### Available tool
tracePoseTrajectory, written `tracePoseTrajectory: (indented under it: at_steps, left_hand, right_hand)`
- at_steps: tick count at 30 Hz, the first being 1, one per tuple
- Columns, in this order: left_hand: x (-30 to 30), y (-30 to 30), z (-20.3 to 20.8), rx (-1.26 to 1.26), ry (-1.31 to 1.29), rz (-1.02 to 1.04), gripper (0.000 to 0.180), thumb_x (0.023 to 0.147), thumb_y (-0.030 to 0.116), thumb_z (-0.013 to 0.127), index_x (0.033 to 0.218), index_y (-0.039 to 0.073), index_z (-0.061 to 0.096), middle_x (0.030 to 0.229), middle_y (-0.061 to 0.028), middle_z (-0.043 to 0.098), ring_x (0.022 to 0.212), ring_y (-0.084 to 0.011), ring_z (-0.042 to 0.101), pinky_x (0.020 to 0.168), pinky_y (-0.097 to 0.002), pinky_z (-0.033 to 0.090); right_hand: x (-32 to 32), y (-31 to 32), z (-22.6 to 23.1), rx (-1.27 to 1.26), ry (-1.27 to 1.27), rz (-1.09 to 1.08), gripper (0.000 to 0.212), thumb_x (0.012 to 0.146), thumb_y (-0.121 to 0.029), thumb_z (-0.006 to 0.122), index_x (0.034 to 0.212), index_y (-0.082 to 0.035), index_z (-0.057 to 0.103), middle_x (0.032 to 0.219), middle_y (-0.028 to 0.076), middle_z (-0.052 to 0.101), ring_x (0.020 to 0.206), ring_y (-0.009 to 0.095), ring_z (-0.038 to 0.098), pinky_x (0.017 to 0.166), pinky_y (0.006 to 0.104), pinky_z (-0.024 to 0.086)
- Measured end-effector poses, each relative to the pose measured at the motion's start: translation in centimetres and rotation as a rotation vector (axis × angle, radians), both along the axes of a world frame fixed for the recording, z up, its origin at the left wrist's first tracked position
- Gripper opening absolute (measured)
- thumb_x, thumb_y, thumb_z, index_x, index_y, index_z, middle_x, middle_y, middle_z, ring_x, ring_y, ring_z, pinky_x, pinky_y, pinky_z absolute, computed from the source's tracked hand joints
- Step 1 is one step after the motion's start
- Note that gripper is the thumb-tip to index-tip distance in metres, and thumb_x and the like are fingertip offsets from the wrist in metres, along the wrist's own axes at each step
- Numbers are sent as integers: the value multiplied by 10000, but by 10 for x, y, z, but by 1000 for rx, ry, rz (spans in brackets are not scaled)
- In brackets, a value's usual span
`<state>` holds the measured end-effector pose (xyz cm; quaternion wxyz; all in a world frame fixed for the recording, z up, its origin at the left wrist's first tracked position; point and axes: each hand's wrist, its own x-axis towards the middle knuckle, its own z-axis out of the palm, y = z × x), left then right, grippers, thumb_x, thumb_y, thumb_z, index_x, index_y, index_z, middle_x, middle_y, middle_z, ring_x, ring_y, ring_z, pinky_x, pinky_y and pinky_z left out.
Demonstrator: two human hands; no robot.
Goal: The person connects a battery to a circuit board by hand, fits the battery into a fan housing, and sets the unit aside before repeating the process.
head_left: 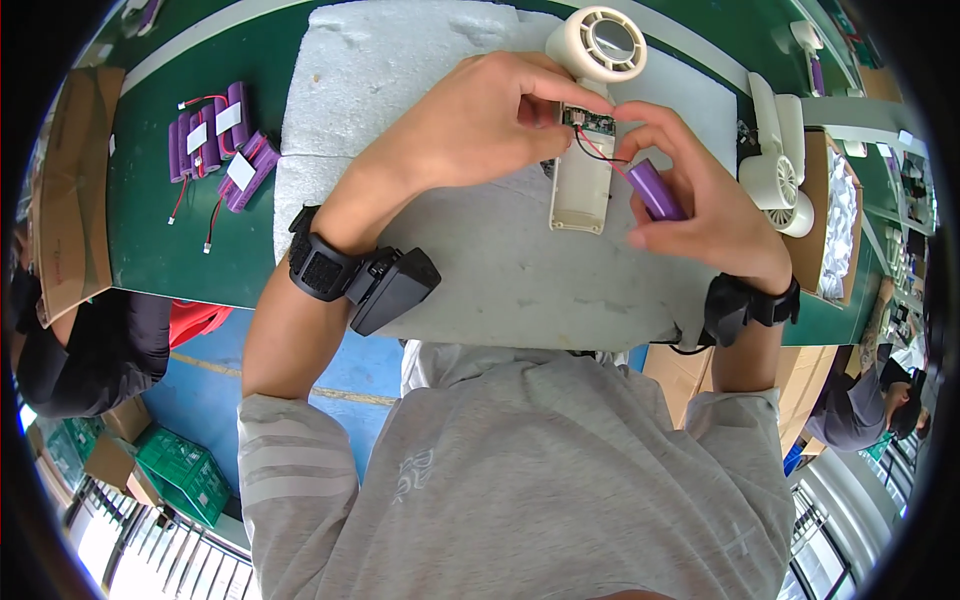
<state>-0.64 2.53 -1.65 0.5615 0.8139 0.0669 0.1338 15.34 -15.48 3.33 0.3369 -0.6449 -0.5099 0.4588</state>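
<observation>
A cream handheld fan (580, 195) lies with its handle opened, its round head pointing away from me and a small green circuit board (600, 122) showing near the neck. My left hand (490, 120) is closed, thumb and fingers pinching at the board's edge and steadying the fan. Between the fingers and thumb of my right hand (705, 195) is a purple cylindrical battery (655, 190), held tilted beside the handle. Red and black wires run from the battery to a small connector at the board. What exactly the left fingertips grip is partly hidden.
Several purple battery packs (215, 145) with wires lie on the green table (150, 250) at left. A foam sheet (350, 60) and grey mat (480, 270) lie under the work. More cream fans (770, 180) and a cardboard box (840, 220) stand at right. Other people sit at both sides.
</observation>
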Motion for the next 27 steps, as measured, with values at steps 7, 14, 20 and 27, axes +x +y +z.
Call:
tracePoseTrajectory:
  at_steps: [7,14,20,27]
  left_hand:
    - [1,-6,7,-83,179,91,311,791,-11,670,1079,93,727,936,-12,673,794,-89,601,741,-238,495]
    - [2,-10,1,-49,96,144,304,746,31,677,1028,123,745,821,-41,661,695,-111,586,681,-253,500]
    - [6,-16,0,-140,62,173,293,735,38,668,1006,120,743,778,-56,659,680,-133,601,672,-263,508]
    - [4,-24,3,-148,16,210,291,749,-32,641,1006,73,726,925,-48,656,723,-120,614,685,-246,512]
  right_hand:
    - [11,-11,5,-224,107,-373,448,833,-56,688,1253,-57,533,939,29,595,698,73,565,504,242,423]
    - [1,-17,-9,223,-687,-297,215,803,-20,713,1013,-22,669,972,52,663,649,88,616,465,218,427]
    - [2,-22,-7,379,-851,-167,73,776,-16,720,822,19,674,982,105,685,674,210,645,547,308,506]
    - [-6,-16,0,287,-1012,8,101,745,-37,710,762,35,641,992,151,685,797,329,653,702,369,538]
